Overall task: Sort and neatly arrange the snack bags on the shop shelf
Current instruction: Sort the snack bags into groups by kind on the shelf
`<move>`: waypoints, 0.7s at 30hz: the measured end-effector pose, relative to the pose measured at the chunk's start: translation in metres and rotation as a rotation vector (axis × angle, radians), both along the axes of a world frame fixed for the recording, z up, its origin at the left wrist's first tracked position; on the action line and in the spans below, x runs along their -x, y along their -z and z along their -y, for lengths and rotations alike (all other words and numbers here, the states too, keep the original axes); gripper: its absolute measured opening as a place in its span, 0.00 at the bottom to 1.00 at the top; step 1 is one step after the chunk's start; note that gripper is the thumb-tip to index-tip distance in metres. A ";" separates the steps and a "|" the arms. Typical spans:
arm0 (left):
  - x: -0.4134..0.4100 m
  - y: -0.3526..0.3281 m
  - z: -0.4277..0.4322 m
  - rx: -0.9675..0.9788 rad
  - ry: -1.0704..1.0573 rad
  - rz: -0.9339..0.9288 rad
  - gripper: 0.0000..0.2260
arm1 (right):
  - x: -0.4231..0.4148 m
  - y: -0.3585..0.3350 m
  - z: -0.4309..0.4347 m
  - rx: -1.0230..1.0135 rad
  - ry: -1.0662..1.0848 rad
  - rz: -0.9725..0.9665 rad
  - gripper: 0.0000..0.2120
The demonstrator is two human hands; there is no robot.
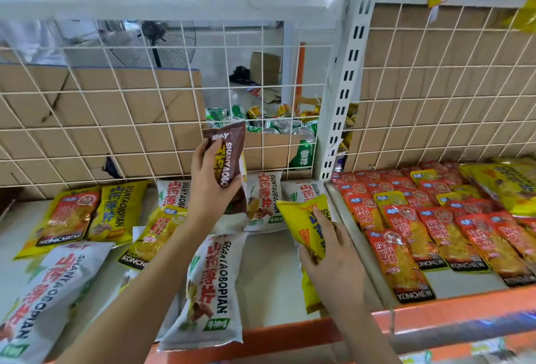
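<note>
Brown foil, a tall snack bag (224, 157), is standing nearly upright in the person's left hand (208, 186). Its long axis is running from 12 to 6 o'clock, and the fingers (203, 154) are curling round its lower half and holding it clear of the pale shop shelf (266, 271). Directly below it, white pillow-shaped snack bags (264, 201) are lying along the back.

The right hand (330, 253) is gripping a bright yellow snack bag (304, 221) by its 5 o'clock end, and the bag is pointing away toward 11 o'clock. The matching yellow bags (120, 210) are lying well apart at 9 o'clock, so the left hand is probably the nearer one to that group, though it is occupied.

The palm is hiding the brown bag's bottom edge. A second yellow bag (310, 291) is showing only partly beneath the right wrist. The large white bag (46, 300) at 8 o'clock is being cut off by the frame.
</note>
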State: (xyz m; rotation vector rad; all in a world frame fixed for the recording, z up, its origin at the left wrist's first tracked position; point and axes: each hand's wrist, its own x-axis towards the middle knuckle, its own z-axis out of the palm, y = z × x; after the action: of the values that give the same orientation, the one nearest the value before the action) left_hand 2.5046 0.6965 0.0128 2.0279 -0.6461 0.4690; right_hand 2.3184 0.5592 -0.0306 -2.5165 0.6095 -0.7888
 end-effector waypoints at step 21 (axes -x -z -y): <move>0.074 -0.019 -0.174 -0.224 -0.268 -0.045 0.30 | -0.003 -0.023 -0.014 -0.310 -0.218 0.046 0.31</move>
State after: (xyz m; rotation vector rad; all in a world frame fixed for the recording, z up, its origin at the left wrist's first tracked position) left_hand 2.4308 0.8700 0.0313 2.3457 -0.4146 0.5237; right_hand 2.3212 0.5729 -0.0079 -2.2282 0.3975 -0.6177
